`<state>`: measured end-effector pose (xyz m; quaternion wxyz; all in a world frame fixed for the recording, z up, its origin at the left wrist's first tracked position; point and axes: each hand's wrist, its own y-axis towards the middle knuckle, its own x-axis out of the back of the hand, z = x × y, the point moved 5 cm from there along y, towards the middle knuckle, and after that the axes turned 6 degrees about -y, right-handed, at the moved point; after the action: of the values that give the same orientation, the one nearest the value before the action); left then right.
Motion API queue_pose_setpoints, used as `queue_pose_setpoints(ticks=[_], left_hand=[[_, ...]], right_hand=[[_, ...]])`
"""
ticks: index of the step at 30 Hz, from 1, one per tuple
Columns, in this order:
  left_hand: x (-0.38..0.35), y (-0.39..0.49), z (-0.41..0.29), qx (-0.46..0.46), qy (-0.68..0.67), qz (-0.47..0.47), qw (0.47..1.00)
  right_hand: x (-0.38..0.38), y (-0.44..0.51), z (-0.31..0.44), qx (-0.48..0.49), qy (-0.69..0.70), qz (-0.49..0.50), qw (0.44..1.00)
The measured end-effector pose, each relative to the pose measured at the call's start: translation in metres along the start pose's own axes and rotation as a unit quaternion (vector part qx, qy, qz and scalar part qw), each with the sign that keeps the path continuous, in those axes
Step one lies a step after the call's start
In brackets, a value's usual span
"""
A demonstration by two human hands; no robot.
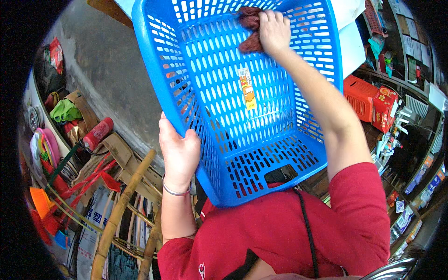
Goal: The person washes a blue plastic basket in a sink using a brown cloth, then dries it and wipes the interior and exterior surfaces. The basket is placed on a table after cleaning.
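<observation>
A large blue plastic basket (241,84) with slotted sides is tilted against my body, its open top towards me. My left hand (180,150), with a bangle at the wrist, grips its left rim. Inside, my right hand (275,31) holds a dark reddish-brown cloth (252,42) against the far part of the basket; its fingertips are partly bent over the cloth. A cartoon sticker (247,89) is stuck to the basket's base.
On the left lie a red fire extinguisher (98,133), cardboard, a green bag (65,111) and a bamboo frame (122,213). A white surface (352,49) is behind the basket. On the right are a red plastic crate (357,98), a red box (384,109) and crowded shelves.
</observation>
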<state>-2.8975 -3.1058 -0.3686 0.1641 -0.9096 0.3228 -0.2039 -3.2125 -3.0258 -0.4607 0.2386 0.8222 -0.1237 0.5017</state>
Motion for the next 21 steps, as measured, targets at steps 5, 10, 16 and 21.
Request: queue_pose_setpoints(ticks=[5,10,16,21], left_hand=[[0.0,-0.001,0.003,-0.039,-0.066,-0.021,0.997],[0.001,0.001,-0.001,-0.075,-0.1,-0.016,0.992],[0.001,0.0,0.003,0.011,-0.076,-0.028,0.997],[-0.002,0.001,-0.004,-0.006,-0.039,-0.048,0.998]], right_hand=[[0.019,-0.068,-0.013,0.136,-0.148,0.092,0.975],[0.082,-0.174,0.013,0.21,-0.13,0.346,0.905],[0.098,-0.255,0.017,0.131,0.036,0.662,0.737],[0.128,-0.248,0.058,0.153,0.179,0.519,0.822]])
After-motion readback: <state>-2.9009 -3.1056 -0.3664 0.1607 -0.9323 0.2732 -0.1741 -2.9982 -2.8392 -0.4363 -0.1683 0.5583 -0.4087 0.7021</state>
